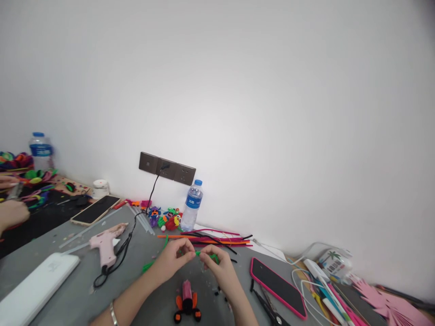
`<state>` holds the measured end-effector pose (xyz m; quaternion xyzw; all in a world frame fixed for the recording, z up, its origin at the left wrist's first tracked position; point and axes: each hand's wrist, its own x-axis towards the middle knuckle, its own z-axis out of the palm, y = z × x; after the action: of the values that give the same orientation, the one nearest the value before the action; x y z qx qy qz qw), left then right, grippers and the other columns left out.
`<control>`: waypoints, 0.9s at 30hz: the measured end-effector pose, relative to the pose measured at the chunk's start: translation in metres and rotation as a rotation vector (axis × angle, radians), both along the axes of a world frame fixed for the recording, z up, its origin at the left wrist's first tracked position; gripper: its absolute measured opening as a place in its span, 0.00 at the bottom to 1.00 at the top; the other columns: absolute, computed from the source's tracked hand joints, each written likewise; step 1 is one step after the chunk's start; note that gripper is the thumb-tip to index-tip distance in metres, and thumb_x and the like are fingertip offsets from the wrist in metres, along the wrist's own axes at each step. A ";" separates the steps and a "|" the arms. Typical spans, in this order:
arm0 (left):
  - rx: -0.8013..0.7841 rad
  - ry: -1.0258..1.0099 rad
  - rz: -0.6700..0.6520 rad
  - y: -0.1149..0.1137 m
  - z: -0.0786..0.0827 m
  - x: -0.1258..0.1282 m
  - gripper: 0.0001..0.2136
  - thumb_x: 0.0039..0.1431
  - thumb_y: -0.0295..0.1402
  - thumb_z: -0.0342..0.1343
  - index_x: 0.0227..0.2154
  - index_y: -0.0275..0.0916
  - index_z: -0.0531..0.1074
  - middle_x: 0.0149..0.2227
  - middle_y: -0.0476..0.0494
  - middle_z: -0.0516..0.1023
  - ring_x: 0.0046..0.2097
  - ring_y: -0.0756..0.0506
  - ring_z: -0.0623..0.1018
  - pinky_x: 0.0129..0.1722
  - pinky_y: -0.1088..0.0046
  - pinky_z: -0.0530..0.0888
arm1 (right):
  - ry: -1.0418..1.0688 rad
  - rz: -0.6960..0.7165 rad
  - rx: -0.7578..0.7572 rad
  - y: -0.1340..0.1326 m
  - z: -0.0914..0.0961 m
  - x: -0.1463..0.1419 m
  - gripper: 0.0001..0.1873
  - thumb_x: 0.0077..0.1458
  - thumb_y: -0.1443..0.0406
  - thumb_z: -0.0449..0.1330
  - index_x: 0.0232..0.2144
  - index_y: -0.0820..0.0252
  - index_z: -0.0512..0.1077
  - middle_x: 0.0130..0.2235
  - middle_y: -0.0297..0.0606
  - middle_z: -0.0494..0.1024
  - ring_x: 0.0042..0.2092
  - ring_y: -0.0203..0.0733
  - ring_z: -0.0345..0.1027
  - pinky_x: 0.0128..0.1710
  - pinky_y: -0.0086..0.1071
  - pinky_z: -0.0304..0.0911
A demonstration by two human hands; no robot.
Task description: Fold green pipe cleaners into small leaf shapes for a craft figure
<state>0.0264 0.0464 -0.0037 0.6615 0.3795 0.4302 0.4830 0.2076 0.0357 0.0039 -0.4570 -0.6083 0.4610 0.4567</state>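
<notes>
Between my two hands runs a fuzzy green pipe cleaner [197,254], pinched at thumb and fingertips on both sides. My left hand [176,256] grips it from the left, and my right hand [215,261] grips it a short way to the right. Part of the green stem is hidden behind the fingers. Below them on the grey table lies a small figure [187,296] of pink, orange and black pipe cleaners. Loose pipe cleaners [217,241] in orange, dark pink and black lie just behind my hands.
A pink glue gun [106,246] with a black cord lies left, near a white case [39,290] and a phone [95,210]. A water bottle [192,206] stands by the wall. Scissors [270,308] and a pink-edged phone [278,287] lie right. Another person's hand [13,213] is far left.
</notes>
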 end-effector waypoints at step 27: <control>-0.335 -0.014 -0.166 -0.004 0.003 -0.001 0.12 0.49 0.41 0.60 0.27 0.37 0.68 0.22 0.55 0.69 0.23 0.51 0.68 0.27 0.75 0.67 | -0.030 0.033 0.040 -0.002 -0.004 -0.003 0.16 0.54 0.52 0.58 0.27 0.59 0.66 0.20 0.26 0.60 0.22 0.33 0.54 0.23 0.27 0.53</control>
<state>0.0255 0.0425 -0.0010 0.5978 0.3868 0.3243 0.6228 0.2050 0.0334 -0.0002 -0.4445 -0.6318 0.4493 0.4488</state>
